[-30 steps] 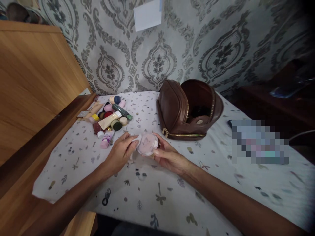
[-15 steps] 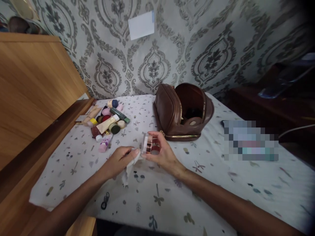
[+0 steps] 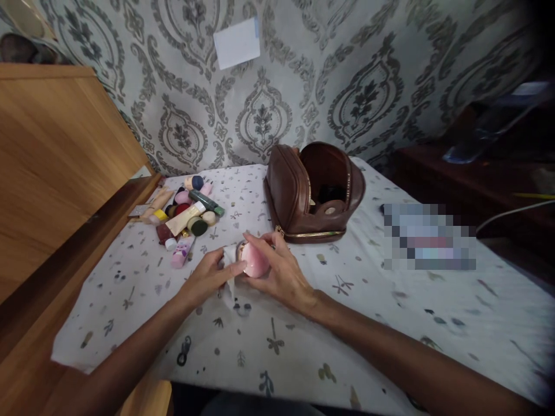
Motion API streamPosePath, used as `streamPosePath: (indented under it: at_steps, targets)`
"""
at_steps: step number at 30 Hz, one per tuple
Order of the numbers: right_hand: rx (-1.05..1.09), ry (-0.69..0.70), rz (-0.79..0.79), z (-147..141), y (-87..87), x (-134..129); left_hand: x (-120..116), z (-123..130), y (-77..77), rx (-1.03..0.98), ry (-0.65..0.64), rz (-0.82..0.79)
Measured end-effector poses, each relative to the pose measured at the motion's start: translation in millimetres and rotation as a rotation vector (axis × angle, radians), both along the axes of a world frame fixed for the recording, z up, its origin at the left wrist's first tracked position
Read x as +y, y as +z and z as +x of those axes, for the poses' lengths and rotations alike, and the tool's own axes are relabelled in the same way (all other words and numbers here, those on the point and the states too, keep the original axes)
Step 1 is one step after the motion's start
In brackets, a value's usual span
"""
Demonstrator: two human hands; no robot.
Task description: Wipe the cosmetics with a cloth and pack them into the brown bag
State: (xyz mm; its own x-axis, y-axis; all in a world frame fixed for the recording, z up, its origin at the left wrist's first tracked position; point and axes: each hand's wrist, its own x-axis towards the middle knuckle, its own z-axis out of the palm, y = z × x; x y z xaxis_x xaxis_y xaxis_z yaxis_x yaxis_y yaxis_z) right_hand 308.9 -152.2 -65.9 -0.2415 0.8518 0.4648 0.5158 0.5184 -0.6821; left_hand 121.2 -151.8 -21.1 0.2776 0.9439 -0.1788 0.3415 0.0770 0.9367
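Note:
Just in front of the brown bag, my right hand point(image 3: 284, 271) is closed around a small round container with a glossy pink face point(image 3: 255, 261). My left hand point(image 3: 208, 277) pinches a white tissue point(image 3: 229, 283), and its thumb touches the container's left edge. An open brown leather bag point(image 3: 288, 193) stands upright behind my right hand, its zipped flap folded back and its inside dark. To the left lies a pile of cosmetics, with a cream tube point(image 3: 184, 218), a green tube point(image 3: 204, 202) and a purple-pink tube point(image 3: 181, 254).
A patterned white cloth point(image 3: 243, 358) covers the table. At the right lies a blurred-out flat object point(image 3: 429, 237), with a white cable behind it. A wooden panel point(image 3: 56, 144) borders the left side. Patterned wallpaper rises behind, with a white paper point(image 3: 237, 44) on it.
The container has been turned, so its pink face now shows instead of its clear and copper-coloured side. My left thumb has come onto it. The whole view has shifted slightly.

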Motion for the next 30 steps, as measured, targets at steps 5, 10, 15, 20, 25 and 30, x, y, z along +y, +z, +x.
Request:
streamPosePath:
  at_steps: [5,10,15,20,25,30]
  targets:
    - [0.004,-0.020,0.005,0,1.6,-1,2,6,-5.0,-0.099,0.038,-0.069]
    - [0.068,0.041,0.044,0,5.0,-3,6,10,1.9,-0.124,0.068,-0.042]
    - [0.063,0.098,-0.010,3,5.8,-5,7,12,12.9,-0.079,0.146,-0.009]
    - [0.077,0.079,-0.035,9,29.8,-5,7,14,15.8,-0.111,0.208,0.008]
    - [0.096,0.086,-0.017,20,74.2,-5,15,19,10.2,-0.223,0.178,0.017]
    - [0.019,-0.115,-0.023,50,119.6,8,27,21,3.7,-0.201,0.149,-0.011]
